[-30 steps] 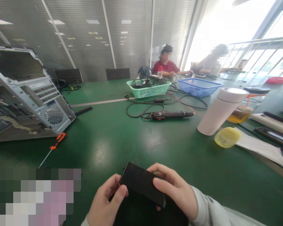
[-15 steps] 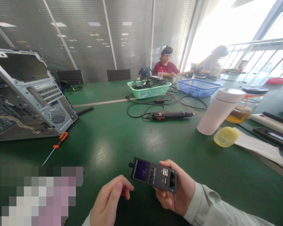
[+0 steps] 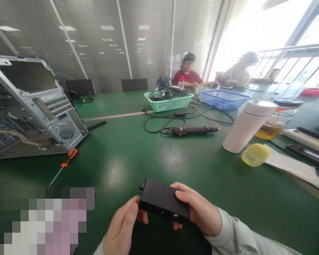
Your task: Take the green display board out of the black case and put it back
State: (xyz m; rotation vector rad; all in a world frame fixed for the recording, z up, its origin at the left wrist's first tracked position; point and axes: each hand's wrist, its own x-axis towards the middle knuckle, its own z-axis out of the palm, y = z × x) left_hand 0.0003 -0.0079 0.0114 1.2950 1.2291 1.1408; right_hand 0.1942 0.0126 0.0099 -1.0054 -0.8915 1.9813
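A black box-shaped electronic device (image 3: 162, 200) is held low over the front of the table, its plain dark face turned up. My right hand (image 3: 198, 210) is closed around the right end, thumb on top and fingertips showing underneath. At the opposite end, my left hand (image 3: 126, 221) has its thumb against the near corner and its fingers curled behind and below. A small tab sticks out from the device's far left edge. The screen seen before is hidden now, and the port openings on the near side are too dark to make out.
An open metal computer case (image 3: 53, 117) stands left, with an orange-handled screwdriver (image 3: 66, 161) beside it. Beyond my hands lie a corded electric screwdriver (image 3: 194, 130), a green basket (image 3: 170, 103) of cables and a blue basket (image 3: 224, 101). A pale tumbler (image 3: 247, 127) stands right. Two people sit farther back.
My right hand has turned the device over, so the face with screen and ports gives way to a plain one. The device has come left against my left hand's fingers.
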